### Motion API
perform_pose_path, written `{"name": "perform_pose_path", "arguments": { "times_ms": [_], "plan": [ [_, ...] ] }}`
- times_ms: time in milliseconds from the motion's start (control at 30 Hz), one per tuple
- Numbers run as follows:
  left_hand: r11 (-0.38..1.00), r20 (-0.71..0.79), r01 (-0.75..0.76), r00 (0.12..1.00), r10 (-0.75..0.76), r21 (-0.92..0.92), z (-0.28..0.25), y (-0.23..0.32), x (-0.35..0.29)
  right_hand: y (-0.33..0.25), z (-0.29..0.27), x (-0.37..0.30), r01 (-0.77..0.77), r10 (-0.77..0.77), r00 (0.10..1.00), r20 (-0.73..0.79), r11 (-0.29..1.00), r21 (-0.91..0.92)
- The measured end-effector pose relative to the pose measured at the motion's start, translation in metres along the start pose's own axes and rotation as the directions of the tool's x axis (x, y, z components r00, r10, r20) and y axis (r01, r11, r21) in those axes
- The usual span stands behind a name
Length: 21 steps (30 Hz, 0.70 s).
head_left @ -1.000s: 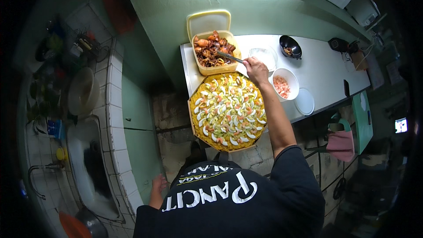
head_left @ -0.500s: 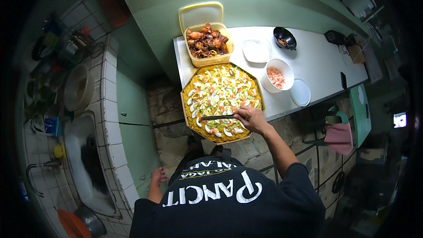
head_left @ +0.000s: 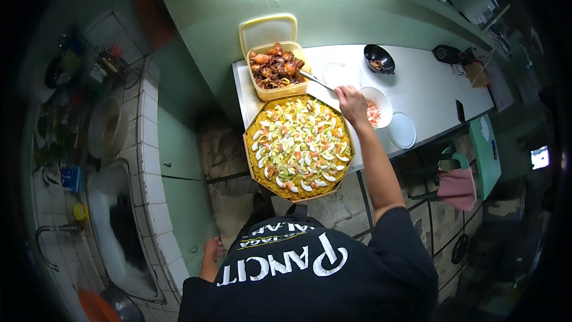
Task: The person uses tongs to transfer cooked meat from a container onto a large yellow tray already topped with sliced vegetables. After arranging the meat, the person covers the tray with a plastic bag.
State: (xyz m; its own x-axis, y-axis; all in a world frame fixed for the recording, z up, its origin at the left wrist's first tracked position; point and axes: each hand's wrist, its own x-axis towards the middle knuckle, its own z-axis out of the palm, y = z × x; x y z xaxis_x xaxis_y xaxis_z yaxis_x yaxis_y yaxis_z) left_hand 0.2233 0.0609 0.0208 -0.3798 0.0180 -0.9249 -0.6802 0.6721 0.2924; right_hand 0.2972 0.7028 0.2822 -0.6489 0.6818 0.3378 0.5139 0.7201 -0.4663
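My right hand point(head_left: 353, 105) grips metal tongs point(head_left: 319, 81). Their tips reach the right rim of a yellow plastic tub point(head_left: 280, 92) heaped with dark, saucy squid-like pieces point(head_left: 275, 67). Below the tub lies an octagonal tray point(head_left: 249, 161) of yellow noodles, topped with egg slices, shrimp pieces and green bits; it juts over the table's near edge. Just right of my wrist is a white bowl point(head_left: 386, 100) with pink shrimp, partly covered by my hand. My left hand point(head_left: 213, 248) hangs low beside the green cabinet, holding nothing, its fingers apart.
On the white table point(head_left: 429, 95) are a black bowl point(head_left: 380, 58) with some food left in it, a white container point(head_left: 341, 74), and a round pale lid point(head_left: 402, 131). A tiled counter with a sink point(head_left: 119, 226) runs along the left. A pink cloth point(head_left: 457, 189) hangs at right.
My right hand has carried the tongs up and away from the noodle tray to the yellow tub's right side. My left hand stays low, and the whole view has shifted slightly.
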Motion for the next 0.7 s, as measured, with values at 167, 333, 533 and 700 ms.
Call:
{"name": "perform_pose_path", "arguments": {
  "times_ms": [167, 333, 533, 700],
  "plan": [
    [0.998, 0.015, -0.022, 1.0, 0.021, 0.053, -0.006, -0.004, 0.005, -0.008, 0.058, 0.069, 0.027, 0.037, 0.978, 0.206, 0.954, -0.3],
    [0.998, 0.011, -0.032, 0.999, 0.031, 0.055, -0.014, -0.017, 0.008, -0.033, 0.083, 0.093, 0.002, 0.15, 0.915, 0.376, 0.928, -0.373],
    [0.997, 0.056, 0.003, 0.998, 0.001, -0.072, -0.011, -0.027, 0.014, -0.012, 0.062, 0.084, -0.078, 0.173, 0.941, 0.291, 0.947, -0.312],
    [0.97, 0.035, 0.074, 0.997, -0.068, -0.23, -0.011, -0.051, 0.047, -0.003, 0.005, 0.037, -0.04, 0.06, 0.986, 0.156, 0.991, -0.129]
  ]
}}
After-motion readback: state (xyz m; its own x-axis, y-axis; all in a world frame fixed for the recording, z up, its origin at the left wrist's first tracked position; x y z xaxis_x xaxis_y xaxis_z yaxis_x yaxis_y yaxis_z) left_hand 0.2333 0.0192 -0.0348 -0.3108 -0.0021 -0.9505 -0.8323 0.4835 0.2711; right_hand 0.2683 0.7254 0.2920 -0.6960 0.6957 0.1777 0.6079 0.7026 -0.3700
